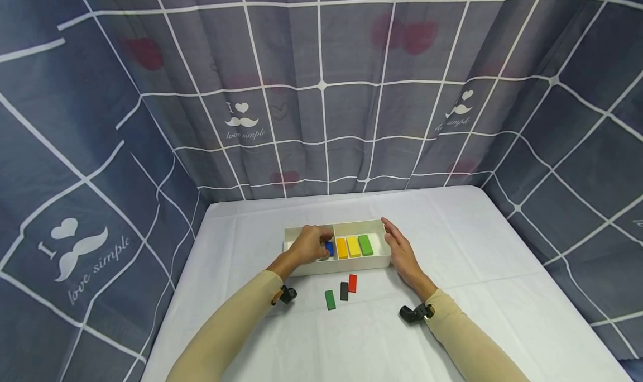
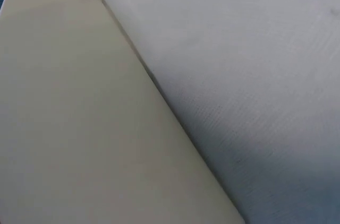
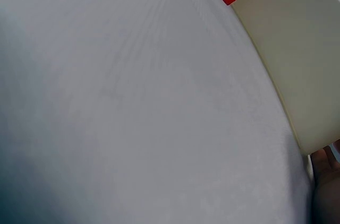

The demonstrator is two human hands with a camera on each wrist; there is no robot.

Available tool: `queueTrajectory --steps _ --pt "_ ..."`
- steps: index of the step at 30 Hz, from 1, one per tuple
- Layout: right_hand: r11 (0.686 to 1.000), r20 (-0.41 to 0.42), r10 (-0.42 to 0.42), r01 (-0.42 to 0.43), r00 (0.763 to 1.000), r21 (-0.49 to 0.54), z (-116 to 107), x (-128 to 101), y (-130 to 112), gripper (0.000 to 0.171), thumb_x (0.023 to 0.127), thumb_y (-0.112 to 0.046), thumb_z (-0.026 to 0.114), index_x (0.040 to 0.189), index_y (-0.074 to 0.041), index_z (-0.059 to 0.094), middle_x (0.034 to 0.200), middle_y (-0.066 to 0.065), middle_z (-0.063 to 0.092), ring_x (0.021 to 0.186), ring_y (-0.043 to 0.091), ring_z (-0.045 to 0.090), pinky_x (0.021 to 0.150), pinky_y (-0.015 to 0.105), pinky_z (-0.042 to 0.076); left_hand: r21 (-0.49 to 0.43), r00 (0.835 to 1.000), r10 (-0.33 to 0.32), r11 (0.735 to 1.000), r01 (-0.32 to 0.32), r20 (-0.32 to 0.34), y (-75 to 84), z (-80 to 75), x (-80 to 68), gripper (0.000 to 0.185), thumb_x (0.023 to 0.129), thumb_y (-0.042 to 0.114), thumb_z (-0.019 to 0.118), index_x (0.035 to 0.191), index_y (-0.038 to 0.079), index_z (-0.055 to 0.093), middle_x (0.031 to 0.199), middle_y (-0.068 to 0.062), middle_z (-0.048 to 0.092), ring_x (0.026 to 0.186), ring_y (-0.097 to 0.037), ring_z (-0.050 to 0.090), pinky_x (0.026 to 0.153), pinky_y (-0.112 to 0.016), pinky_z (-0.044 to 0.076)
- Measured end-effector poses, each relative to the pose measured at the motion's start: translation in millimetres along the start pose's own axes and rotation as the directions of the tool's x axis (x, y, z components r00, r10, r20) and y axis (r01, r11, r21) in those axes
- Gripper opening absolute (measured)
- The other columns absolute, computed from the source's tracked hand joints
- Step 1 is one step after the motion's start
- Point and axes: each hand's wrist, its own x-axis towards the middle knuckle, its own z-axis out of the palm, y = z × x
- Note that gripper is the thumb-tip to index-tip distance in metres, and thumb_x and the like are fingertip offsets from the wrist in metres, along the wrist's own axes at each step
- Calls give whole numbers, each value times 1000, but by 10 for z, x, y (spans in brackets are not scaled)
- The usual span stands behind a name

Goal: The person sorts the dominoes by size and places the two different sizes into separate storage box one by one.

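A cream two-compartment box (image 1: 321, 267) stands on the table. My left hand (image 1: 307, 244) reaches into its left compartment, fingers curled and pinching a blue block (image 1: 329, 248) beside the divider; the hand hides part of that compartment. In the right compartment lie an orange block (image 1: 341, 248), a yellow block (image 1: 354, 246) and a green block (image 1: 365, 244). My right hand (image 1: 402, 254) rests against the box's right end with extended fingers. The left wrist view shows mostly the box wall (image 2: 95, 107); in the right wrist view, the right hand (image 3: 326, 187) shows at the box's corner.
In front of the box, a dark green block (image 1: 330, 300), a black block (image 1: 344, 291) and a red block (image 1: 353, 283) lie on the white tablecloth (image 1: 372, 337). A grey checked curtain (image 1: 346, 114) hangs behind the table and along its sides.
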Motion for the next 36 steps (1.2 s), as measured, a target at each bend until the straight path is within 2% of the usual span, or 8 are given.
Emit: queueTrajectory --steps 7,15,26,33,36 --pt "1000 -3 -6 6 1000 23 17 -2 -4 52 119 -19 42 171 -16 40 177 16 37 167 36 28 137 58 19 22 1000 10 1000 -9 -8 -37 19 34 55 84 -3 92 136 -1 75 127 -17 79 111 -29 76 101 -40 64" --pt "1000 -6 -15 15 1000 20 19 10 13 51 119 -20 43 170 -17 42 176 16 37 167 36 28 138 58 18 -15 1000 -3 1000 3 1 -63 27 38 57 85 -2 92 139 -1 73 130 -16 78 113 -29 76 102 -40 64" --pt "1000 -5 -5 5 1000 17 16 8 18 51 119 -20 42 171 -18 41 177 14 36 167 35 27 138 58 18 -14 999 -13 1000 12 -42 -41 32 -20 55 89 10 92 141 4 73 134 -12 78 119 -27 76 106 -43 62" --pt "1000 -6 -6 6 1000 21 17 21 19 51 119 -19 43 170 -18 41 178 12 36 168 34 26 138 56 17 -67 993 55 996 -62 -108 23 8 -126 48 94 15 88 139 6 75 136 -11 78 124 -32 75 107 -48 62" --pt "1000 -10 -6 7 1000 20 17 16 20 51 119 -20 43 170 -18 42 177 13 37 167 33 28 138 56 18 -95 991 57 993 -69 -123 54 -1 -194 47 96 17 86 140 4 74 138 -12 77 126 -33 74 109 -47 61"
